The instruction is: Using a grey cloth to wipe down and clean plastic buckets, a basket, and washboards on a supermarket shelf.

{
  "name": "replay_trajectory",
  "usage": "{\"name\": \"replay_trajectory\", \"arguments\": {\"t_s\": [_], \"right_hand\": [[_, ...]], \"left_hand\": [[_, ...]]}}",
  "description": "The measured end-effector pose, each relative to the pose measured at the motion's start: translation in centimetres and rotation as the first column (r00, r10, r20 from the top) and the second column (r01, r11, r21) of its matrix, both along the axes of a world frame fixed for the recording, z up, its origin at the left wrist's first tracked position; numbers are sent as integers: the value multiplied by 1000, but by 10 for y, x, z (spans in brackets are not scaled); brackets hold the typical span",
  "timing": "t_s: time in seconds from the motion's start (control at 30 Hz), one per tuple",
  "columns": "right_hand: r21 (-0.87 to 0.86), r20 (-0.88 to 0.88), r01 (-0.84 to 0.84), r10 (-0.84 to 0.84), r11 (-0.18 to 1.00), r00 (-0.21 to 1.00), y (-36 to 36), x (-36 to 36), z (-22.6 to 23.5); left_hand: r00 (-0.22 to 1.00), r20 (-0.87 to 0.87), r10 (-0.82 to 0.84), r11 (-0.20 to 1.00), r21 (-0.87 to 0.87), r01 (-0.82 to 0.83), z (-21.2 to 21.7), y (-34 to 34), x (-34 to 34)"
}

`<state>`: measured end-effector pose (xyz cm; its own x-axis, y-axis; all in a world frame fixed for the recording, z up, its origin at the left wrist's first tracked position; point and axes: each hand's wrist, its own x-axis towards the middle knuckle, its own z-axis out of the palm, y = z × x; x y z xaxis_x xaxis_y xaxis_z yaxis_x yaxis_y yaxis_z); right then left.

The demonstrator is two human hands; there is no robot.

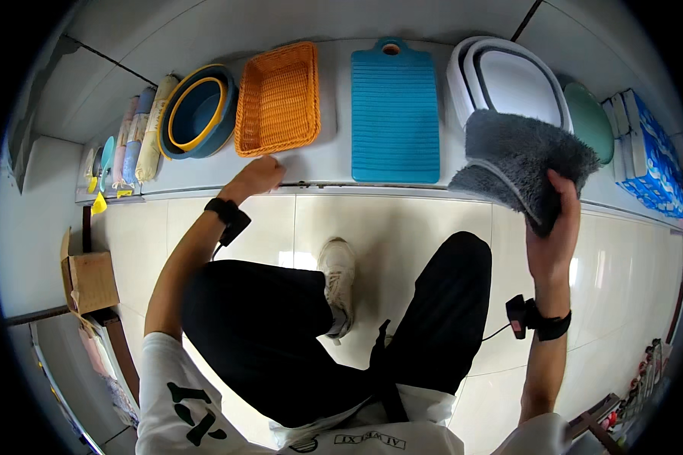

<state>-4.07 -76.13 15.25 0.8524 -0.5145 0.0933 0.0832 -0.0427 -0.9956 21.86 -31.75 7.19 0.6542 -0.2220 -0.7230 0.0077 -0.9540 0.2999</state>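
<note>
My right hand (558,224) grips a fluffy grey mat (520,159) with a pale trim and holds it up over the right part of a low white shelf (326,163). My left hand (259,176) rests on the shelf's front edge, just below an orange woven basket (278,98), fingers curled with nothing in them. A blue ribbed washboard (395,114) lies flat between the two hands. Both wrists carry black bands.
On the shelf stand nested blue and yellow basins (197,112), rolled pastel mats (140,133), white and grey folding tubs (508,76), a green round lid (592,121) and blue packs (653,152). A cardboard box (91,280) sits at the left on the tiled floor.
</note>
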Motion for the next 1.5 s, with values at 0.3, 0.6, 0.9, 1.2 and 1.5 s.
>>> {"name": "replay_trajectory", "arguments": {"t_s": [0.3,0.6,0.9,1.2,1.5], "right_hand": [[356,-28,245,-252,902,967,-2,-11,26],[579,121,250,-386,776,915,32,-1,23],[560,13,333,-410,758,912,46,-28,20],[659,-63,398,-481,638,874,58,-64,10],[549,-84,536,-596,642,799,48,-102,6]], "left_hand": [[970,134,-202,960,-170,223,134,-54,-12],[994,106,-14,984,-176,33,52,-139,-34],[996,45,75,975,-213,-64,24,-163,-31],[970,40,238,752,-640,-158,1,-177,-34],[967,24,255,695,-700,-166,-21,-210,-18]]}}
